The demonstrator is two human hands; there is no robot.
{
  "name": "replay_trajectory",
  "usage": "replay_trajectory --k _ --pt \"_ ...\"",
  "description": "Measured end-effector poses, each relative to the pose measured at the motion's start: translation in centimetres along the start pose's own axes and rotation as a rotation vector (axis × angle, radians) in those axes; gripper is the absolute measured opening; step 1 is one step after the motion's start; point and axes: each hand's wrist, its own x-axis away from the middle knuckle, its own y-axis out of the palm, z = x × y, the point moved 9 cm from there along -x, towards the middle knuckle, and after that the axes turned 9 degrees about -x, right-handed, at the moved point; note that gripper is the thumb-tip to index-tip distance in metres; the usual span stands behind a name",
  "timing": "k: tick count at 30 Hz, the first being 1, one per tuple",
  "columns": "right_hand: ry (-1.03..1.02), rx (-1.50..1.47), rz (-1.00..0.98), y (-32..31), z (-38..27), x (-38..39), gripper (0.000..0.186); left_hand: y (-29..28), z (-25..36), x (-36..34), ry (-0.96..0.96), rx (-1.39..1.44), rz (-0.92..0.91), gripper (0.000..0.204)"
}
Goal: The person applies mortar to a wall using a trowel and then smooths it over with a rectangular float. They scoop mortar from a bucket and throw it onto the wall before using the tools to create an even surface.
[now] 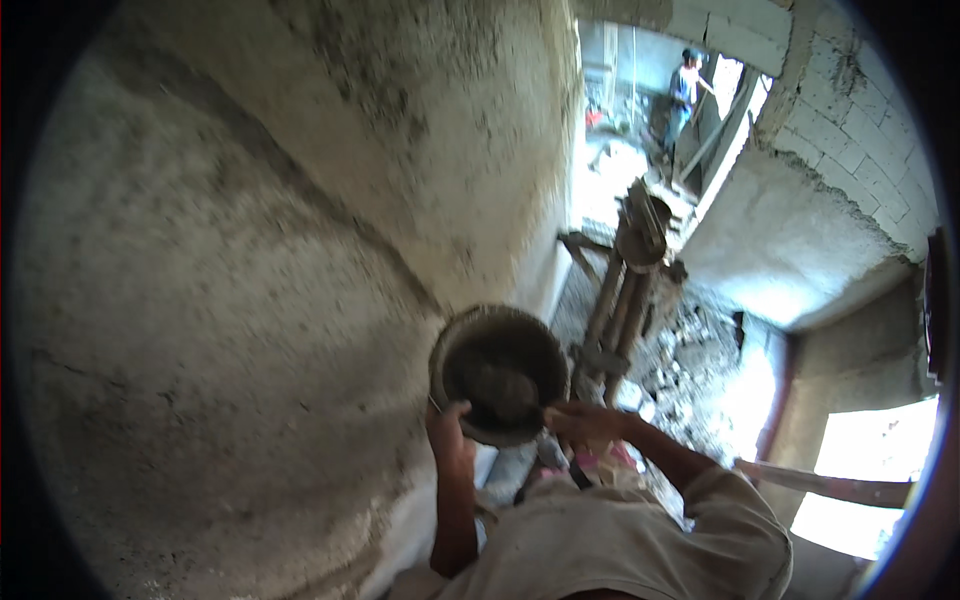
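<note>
A round, dark bucket with a mortar-crusted rim is held in front of me, close to the plastered wall. My left hand grips its near-left rim, with the thumb over the edge. At the near-right rim, my right hand is closed around the handle of what looks like a trowel. A greyish, rounded patch inside the bucket lines up with that hand; shadow hides whether it is blade or mortar. The bucket's underside is out of sight.
The rough wall fills the left side. Beyond the bucket stands a mud-caked wooden trestle with a container on top. Rubble covers the floor at right. A person stands past the far opening; a wooden bar crosses at lower right.
</note>
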Motion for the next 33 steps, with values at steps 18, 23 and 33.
replay_trajectory --k 18,23,33 --pt "-1.574 -0.255 1.337 -9.6 -32.4 27.2 0.054 -11.6 -0.3 3.4 0.947 -1.021 0.056 0.027" --pt "-1.829 -0.167 1.841 -10.7 -39.8 26.1 0.045 -18.5 -2.4 6.6 0.427 -0.559 0.339 0.049" --pt "-1.297 -0.027 -0.233 38.1 -34.2 5.1 0.057 -20.2 -1.9 12.4 0.513 -0.672 0.466 0.052"
